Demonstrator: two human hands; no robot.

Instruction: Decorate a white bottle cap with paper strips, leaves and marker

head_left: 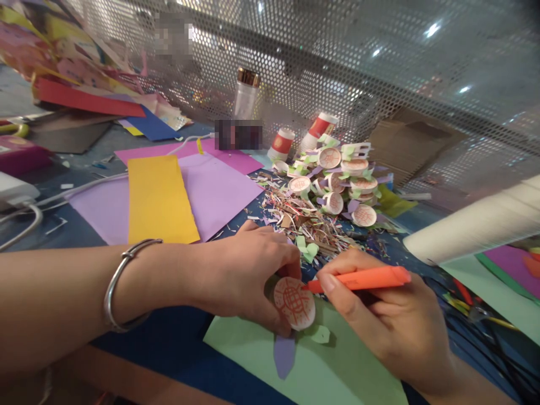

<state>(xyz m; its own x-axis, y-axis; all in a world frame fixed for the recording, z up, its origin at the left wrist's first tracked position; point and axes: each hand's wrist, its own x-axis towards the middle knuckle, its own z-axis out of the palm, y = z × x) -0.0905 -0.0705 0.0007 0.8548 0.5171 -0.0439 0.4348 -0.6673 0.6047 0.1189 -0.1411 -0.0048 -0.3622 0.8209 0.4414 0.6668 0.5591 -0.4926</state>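
Note:
My left hand (257, 275), with a silver bangle at the wrist, grips a small white paper disc (294, 302) by its edge. Orange-red lines form a grid and curves on the disc's face. A purple paper strip (284, 355) and a light green paper piece (319, 334) stick out from under it. In my right hand (388, 320) is an orange marker (363, 278), its tip at the disc's upper right edge. Beneath both hands lies a light green paper sheet (248, 349).
Similar decorated discs (333, 202) are heaped beyond my hands, beside paper shreds (291, 208). Red-and-white paper cups (282, 143) and a clear bottle (246, 98) stand behind. Yellow paper (160, 199) lies on purple sheets (219, 191) at left. A white roll (476, 222) is at right.

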